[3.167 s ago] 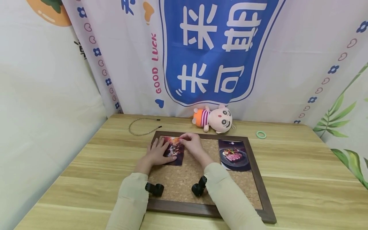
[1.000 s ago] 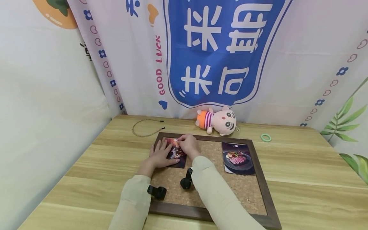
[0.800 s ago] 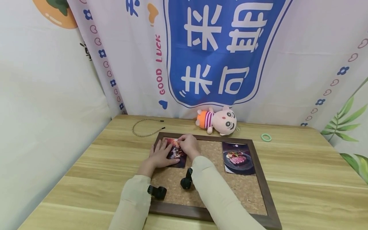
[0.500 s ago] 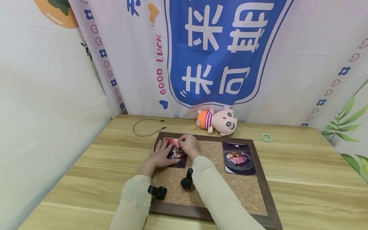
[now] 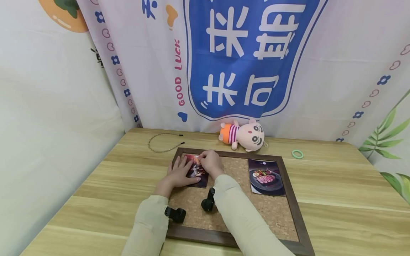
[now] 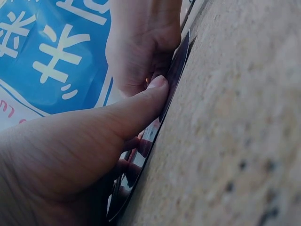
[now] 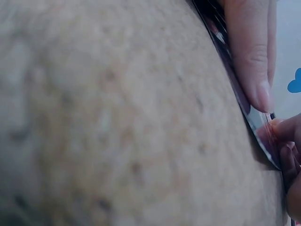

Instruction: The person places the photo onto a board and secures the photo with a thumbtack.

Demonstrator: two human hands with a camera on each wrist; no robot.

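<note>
A cork board (image 5: 230,202) in a dark wooden frame lies on the table. My left hand (image 5: 179,176) rests on a dark photo (image 5: 201,182) at its upper left, fingers spread flat and the thumb along the lower edge. At the photo's top right corner, my right hand (image 5: 212,163) has finger and thumb pinched together on a small push pin, mostly hidden; an orange-red bit (image 7: 274,122) shows in the right wrist view. The left wrist view shows the left thumb (image 6: 141,106) pressing the photo's edge, which stands slightly off the cork.
A second photo (image 5: 266,180), of sliced meat, sits at the board's upper right with a pale round pin head (image 5: 264,163) near its top. Behind the board lie a plush doll (image 5: 243,136), a thin headband (image 5: 153,145) and a green ring (image 5: 297,154).
Over the past few seconds my right wrist and forearm have swung left, fingers still at the photo's corner. The left hand stays on the photo. The head view has shifted slightly.
</note>
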